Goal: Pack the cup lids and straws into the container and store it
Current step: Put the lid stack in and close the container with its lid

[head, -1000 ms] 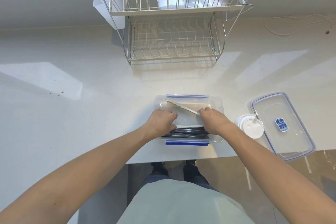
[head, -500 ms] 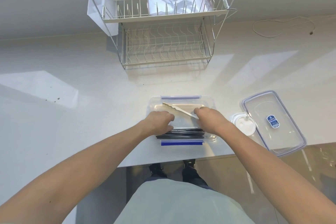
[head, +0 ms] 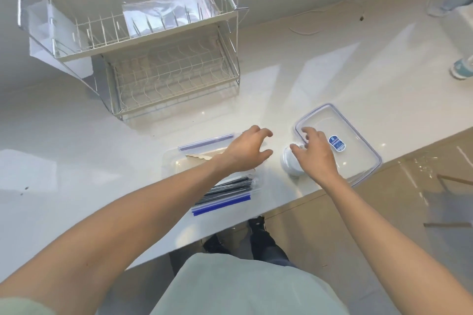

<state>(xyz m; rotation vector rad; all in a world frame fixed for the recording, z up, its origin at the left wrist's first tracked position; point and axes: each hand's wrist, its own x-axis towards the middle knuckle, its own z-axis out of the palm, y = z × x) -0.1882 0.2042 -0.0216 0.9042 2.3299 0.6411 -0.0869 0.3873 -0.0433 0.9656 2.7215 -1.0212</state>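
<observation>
A clear rectangular container (head: 171, 161) with blue clasps sits near the counter's front edge. Black straws (head: 226, 189) lie along its near side, and a torn brown paper piece (head: 198, 157) lies further in. My left hand (head: 244, 152) hovers over the container's right end, fingers spread, holding nothing. A stack of white cup lids (head: 290, 165) stands just right of the container. Above the stack is my right hand (head: 313, 153), fingers apart and curled over it, partly hiding it. The clear container lid (head: 358, 146) with a blue label lies flat to the right.
A two-tier wire dish rack (head: 143, 59) stands at the back of the white counter (head: 76, 140), with a clear zip bag (head: 169, 11) on its upper tier. A thin cord (head: 307, 30) lies at the back right. The counter's front edge runs just below the container.
Both hands have left the container's inside and moved right. The right hand now hovers over the cup lids, the left over the container's right end. The view has swung and tilted.
</observation>
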